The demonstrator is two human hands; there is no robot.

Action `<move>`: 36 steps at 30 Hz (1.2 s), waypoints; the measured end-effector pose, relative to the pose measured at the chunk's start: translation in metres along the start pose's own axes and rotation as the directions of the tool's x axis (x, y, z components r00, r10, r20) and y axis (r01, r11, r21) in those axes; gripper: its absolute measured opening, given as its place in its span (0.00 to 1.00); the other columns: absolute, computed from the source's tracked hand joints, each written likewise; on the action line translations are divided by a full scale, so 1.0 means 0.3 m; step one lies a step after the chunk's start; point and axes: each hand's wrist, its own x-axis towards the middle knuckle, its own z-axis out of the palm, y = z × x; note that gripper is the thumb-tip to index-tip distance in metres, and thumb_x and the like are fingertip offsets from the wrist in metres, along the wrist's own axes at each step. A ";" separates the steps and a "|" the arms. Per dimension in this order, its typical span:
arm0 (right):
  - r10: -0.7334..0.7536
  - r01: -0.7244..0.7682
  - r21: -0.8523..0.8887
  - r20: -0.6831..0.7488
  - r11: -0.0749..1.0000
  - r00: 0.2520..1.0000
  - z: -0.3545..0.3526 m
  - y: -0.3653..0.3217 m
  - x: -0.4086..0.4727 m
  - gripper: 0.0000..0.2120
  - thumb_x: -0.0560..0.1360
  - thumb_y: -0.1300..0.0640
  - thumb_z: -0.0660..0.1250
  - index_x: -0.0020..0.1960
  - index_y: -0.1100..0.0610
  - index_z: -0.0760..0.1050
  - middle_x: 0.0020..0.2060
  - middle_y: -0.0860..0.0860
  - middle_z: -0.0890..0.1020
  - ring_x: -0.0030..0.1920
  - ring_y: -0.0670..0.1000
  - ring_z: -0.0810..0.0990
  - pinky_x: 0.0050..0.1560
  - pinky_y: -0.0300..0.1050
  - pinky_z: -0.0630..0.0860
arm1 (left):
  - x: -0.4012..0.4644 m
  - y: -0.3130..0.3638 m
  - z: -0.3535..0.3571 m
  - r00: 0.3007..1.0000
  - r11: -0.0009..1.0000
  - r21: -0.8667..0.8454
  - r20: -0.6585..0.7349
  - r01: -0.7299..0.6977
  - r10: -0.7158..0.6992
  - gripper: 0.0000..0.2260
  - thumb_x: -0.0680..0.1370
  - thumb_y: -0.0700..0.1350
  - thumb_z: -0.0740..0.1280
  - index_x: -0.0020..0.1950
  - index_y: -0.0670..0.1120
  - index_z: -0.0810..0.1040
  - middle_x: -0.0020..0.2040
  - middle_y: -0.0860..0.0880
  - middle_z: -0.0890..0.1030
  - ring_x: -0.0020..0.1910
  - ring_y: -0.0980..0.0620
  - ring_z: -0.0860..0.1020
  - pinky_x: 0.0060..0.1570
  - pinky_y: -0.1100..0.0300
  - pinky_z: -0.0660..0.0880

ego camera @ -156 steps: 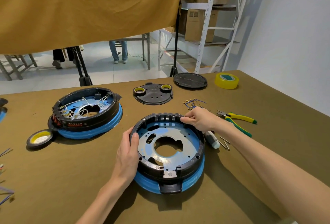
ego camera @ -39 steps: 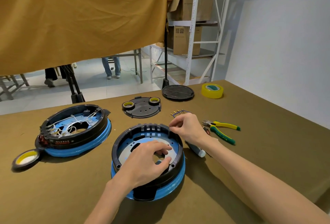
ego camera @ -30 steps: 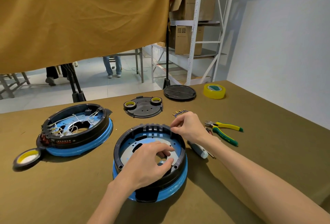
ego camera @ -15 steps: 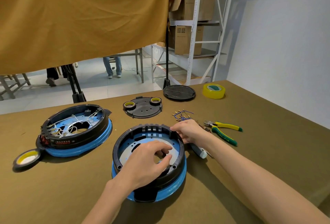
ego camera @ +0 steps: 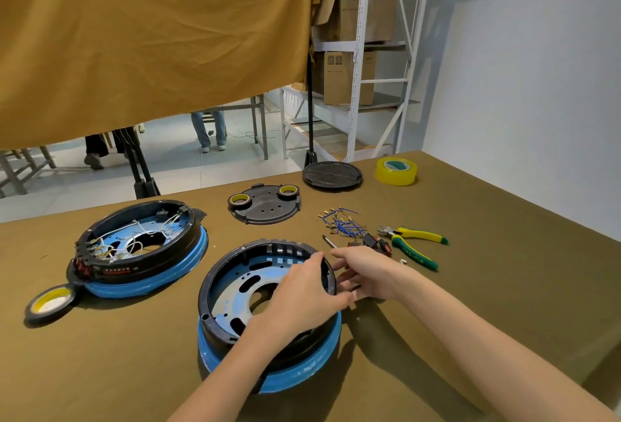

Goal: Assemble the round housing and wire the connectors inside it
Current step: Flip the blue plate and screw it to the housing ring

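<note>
Both hands work at the right side of the round housing (ego camera: 265,290), which sits on the desk (ego camera: 470,287) nearest the person, black ring on blue base. The left hand (ego camera: 302,300) lies across the housing with its grip curled over the right rim, thumb outside and fingertips reaching inside; whether it clamps the rim or merely rests there cannot be told. The right hand (ego camera: 366,273) sits just outside the same rim with its grip loosely spread, fingers pointing toward the ring; no part is plainly seen between them, and contact with the rim cannot be confirmed.

Status: no wires are visible in this housing, so wiring appears not yet begun. A second housing (ego camera: 137,250), well to the left, already carries white wires.

Hazards:
- Ring may lift or rotate on its blue base if the left grip pulls unevenly, upsetting alignment.
- Loose blue wires (ego camera: 342,223), with their small terminals, lie just beyond the right hand; a sweep of the wrist could scatter them or push them under the housing.
- Small red-and-black connectors (ego camera: 373,243) and a thin metal tool tip (ego camera: 329,241) lie close to the fingers; a blind reach may knock them aside.
- Pliers (ego camera: 413,246) lie nearby.
</note>
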 end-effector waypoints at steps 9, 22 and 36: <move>0.059 -0.092 0.233 0.144 0.968 0.988 0.000 -0.014 -0.036 0.29 0.77 0.42 0.69 0.66 0.63 0.69 0.52 0.60 0.82 0.48 0.57 0.85 0.49 0.51 0.82 | -0.035 0.016 -0.093 1.000 0.999 -0.037 -0.025 -0.020 0.019 0.35 0.72 0.42 0.70 0.79 0.55 0.66 0.68 0.55 0.78 0.61 0.55 0.77 0.52 0.62 0.78; -0.135 0.019 0.497 0.200 0.868 0.970 0.063 -0.082 -0.135 0.15 0.79 0.61 0.68 0.63 0.67 0.75 0.56 0.66 0.83 0.49 0.62 0.87 0.43 0.54 0.84 | -0.098 0.044 -0.264 0.935 0.919 0.392 -0.314 -0.029 0.164 0.45 0.66 0.74 0.72 0.75 0.55 0.61 0.62 0.58 0.80 0.57 0.57 0.80 0.52 0.61 0.75; -0.453 -0.054 -0.897 -0.274 0.440 0.849 0.045 0.018 -0.059 0.24 0.79 0.48 0.65 0.70 0.58 0.69 0.67 0.59 0.73 0.68 0.60 0.72 0.66 0.53 0.71 | -0.146 -0.118 -0.502 0.805 0.719 -0.693 -0.458 -0.057 -0.378 0.32 0.64 0.62 0.79 0.63 0.49 0.78 0.49 0.53 0.85 0.44 0.57 0.85 0.36 0.63 0.80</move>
